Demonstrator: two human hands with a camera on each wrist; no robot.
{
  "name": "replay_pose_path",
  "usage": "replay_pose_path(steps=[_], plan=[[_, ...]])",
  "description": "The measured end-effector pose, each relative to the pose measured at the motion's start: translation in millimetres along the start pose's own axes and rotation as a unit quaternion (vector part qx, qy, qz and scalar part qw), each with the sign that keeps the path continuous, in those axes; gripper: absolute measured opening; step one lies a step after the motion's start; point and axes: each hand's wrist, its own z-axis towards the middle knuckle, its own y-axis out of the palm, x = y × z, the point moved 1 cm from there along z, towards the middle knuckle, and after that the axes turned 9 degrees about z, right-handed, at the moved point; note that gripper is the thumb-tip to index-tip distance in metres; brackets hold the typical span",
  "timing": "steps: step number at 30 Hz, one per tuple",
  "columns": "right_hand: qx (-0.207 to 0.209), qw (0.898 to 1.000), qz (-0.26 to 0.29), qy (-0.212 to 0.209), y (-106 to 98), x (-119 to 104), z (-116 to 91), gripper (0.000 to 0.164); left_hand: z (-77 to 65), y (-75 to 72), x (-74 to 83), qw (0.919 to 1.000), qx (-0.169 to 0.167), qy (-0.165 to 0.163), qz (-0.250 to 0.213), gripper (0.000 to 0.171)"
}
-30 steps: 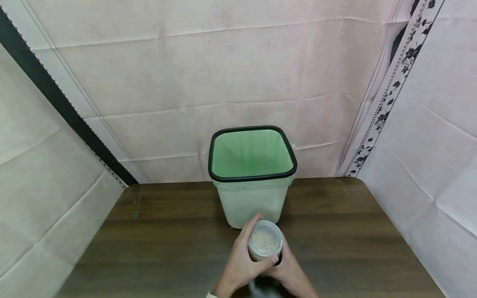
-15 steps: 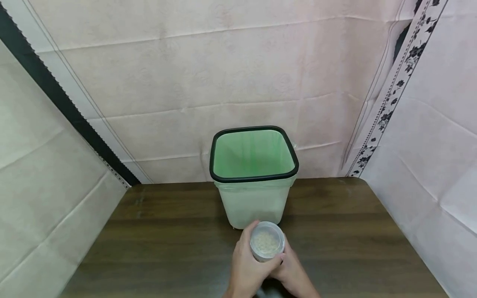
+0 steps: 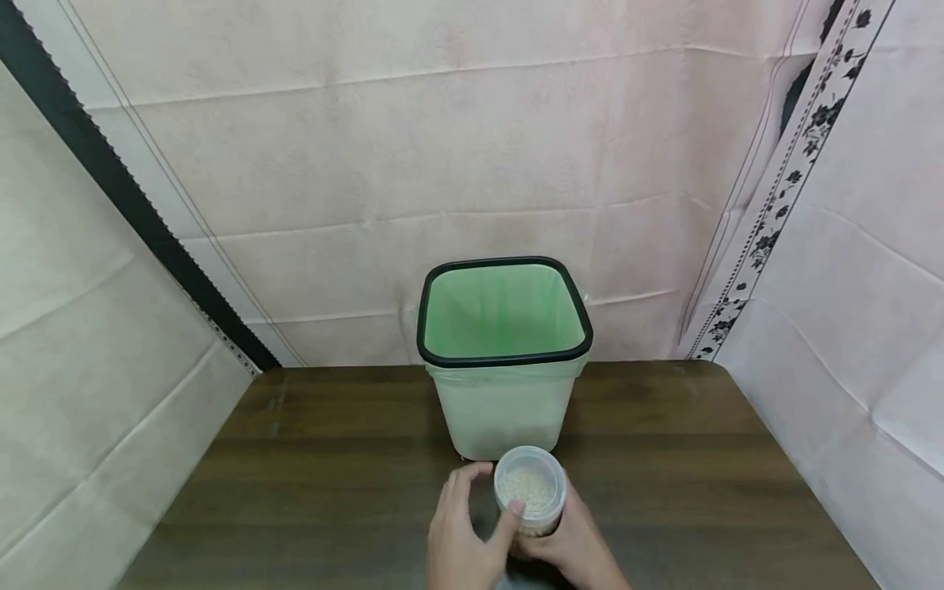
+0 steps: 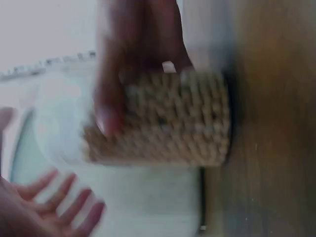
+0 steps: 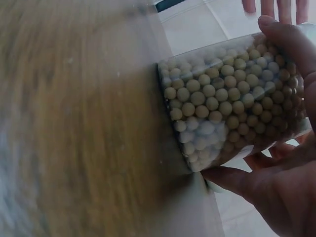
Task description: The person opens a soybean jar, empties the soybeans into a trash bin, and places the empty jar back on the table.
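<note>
A clear plastic jar (image 3: pixel 533 483) of round beige beans stands near the front of the table, its whitish translucent lid (image 3: pixel 529 477) facing up. My right hand (image 3: pixel 574 542) grips the jar from the right; in the right wrist view its thumb and fingers lie around the side. At the left is my left hand (image 3: pixel 463 528), with its fingers spread. Its thumb overlaps the lid's edge in the head view, and I cannot tell if it touches. The left wrist view, blurred, shows the left fingers (image 4: pixel 64 202) apart from the beans' jar (image 4: pixel 158 118).
Just behind the jar stands a pale green bin (image 3: pixel 505 401) with a black rim, its top uncovered. The brown wood-grain table (image 3: pixel 317 492) ends at a cream cloth backdrop (image 3: pixel 413 139). Cloth sides slope up at left and right.
My left hand has let go of the jar and moved off to the left, its fingers spreading. The right hand still grips the jar, now slightly lower in the view.
</note>
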Motion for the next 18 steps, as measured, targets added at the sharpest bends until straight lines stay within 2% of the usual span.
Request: replay_pose_path(steps=[2, 4, 5, 8, 10, 12, 14, 18], plan=[[-0.007, 1.0, 0.012, 0.003, 0.1, 0.4, 0.8, 0.11, 15.3, 3.9, -9.6, 0.9944, -0.039, 0.039, -0.09, 0.035], [-0.014, 1.0, 0.023, 0.008, 0.4, 1.0, 1.7, 0.109, 30.6, 9.9, -16.5, 0.9782, -0.086, 0.08, -0.171, 0.035], [-0.019, 0.999, 0.03, 0.01, 0.7, 1.5, 2.0, 0.108, 37.2, 13.6, -19.2, 0.9695, -0.106, 0.104, -0.195, 0.037], [-0.028, 0.999, 0.042, 0.016, 1.8, 4.2, 2.3, 0.109, 49.5, 23.4, -24.2, 0.9488, -0.157, 0.153, -0.227, 0.04], [-0.03, 0.998, 0.042, 0.019, 2.7, 5.5, 2.1, 0.111, 51.3, 26.5, -24.2, 0.9415, -0.179, 0.172, -0.228, 0.041], [-0.03, 0.999, 0.039, 0.019, 3.1, 5.7, 2.0, 0.113, 49.1, 26.5, -23.5, 0.9399, -0.183, 0.191, -0.216, 0.042], [-0.029, 0.999, 0.038, 0.019, 2.9, 5.1, 2.1, 0.114, 44.4, 22.3, -23.5, 0.9439, -0.181, 0.196, -0.195, 0.045], [-0.027, 0.999, 0.032, 0.026, 0.6, 3.4, 1.6, 0.113, 30.1, 8.8, -25.7, 0.9579, -0.188, 0.154, -0.153, 0.055]])
